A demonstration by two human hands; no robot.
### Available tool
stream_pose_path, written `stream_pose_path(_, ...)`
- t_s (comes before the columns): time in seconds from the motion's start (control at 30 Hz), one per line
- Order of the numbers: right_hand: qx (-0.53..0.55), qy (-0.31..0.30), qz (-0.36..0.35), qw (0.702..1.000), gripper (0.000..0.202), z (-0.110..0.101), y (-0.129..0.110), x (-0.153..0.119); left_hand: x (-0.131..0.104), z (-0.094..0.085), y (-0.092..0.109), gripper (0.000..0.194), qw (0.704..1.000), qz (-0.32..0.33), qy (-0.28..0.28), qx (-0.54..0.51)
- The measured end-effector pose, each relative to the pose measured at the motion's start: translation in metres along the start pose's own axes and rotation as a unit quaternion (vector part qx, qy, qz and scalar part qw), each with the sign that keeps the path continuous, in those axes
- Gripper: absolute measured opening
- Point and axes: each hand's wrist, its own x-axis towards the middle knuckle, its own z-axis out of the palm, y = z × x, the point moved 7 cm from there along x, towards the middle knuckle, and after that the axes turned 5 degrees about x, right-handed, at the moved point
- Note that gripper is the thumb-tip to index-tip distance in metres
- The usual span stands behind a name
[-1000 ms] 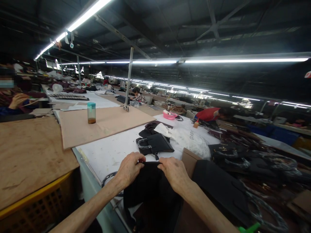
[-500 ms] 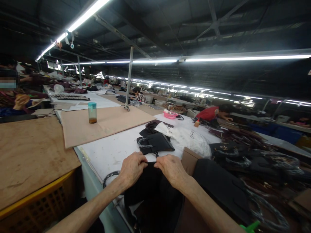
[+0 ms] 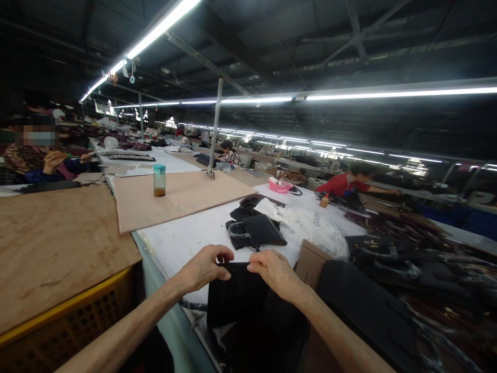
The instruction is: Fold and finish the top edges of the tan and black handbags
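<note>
My left hand [image 3: 202, 268] and right hand [image 3: 274, 272] both pinch the top edge of a black bag [image 3: 248, 311], fingers curled over its rim, holding it upright at the near edge of the white tabletop [image 3: 186, 235]. Just beyond lies a black handbag [image 3: 258, 231] with a wrapped handle, beside a white dust bag [image 3: 310, 228]. A teal-capped bottle [image 3: 159, 180] stands on a cardboard sheet [image 3: 186, 197] farther left. A worker in red [image 3: 341, 184] bends over the far tabletop.
</note>
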Motion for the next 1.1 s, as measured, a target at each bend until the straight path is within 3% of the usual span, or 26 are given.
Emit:
stream_pose_path(0.13,0.013,0.001,0.010,1.000,0.022,0.000,0.000,0.000,-0.009,-0.007,-0.016,0.034,0.995,-0.045,0.006,-0.084)
stream_pose_path(0.23,0.017,-0.002,0.015,1.000,0.023,0.000,-0.001,-0.001,-0.010,-0.004,-0.013,0.033,0.992,-0.026,0.010,-0.121)
stream_pose_path(0.4,0.017,0.001,0.020,1.000,0.023,0.000,-0.001,-0.001,-0.004,-0.001,-0.005,0.022,0.996,-0.016,0.039,-0.082)
stream_pose_path(0.7,0.012,-0.011,-0.005,1.000,0.027,0.003,-0.008,0.004,-0.005,-0.001,0.013,0.019,0.993,0.097,0.058,0.046)
stream_pose_path(0.9,0.013,-0.014,-0.040,0.999,0.022,0.011,-0.025,0.012,-0.011,-0.001,0.014,0.020,0.993,0.092,0.075,0.015)
stream_pose_path(1.1,0.010,-0.003,-0.026,1.000,0.020,0.012,-0.024,0.011,-0.007,-0.001,0.010,0.019,0.992,0.098,0.076,-0.031)
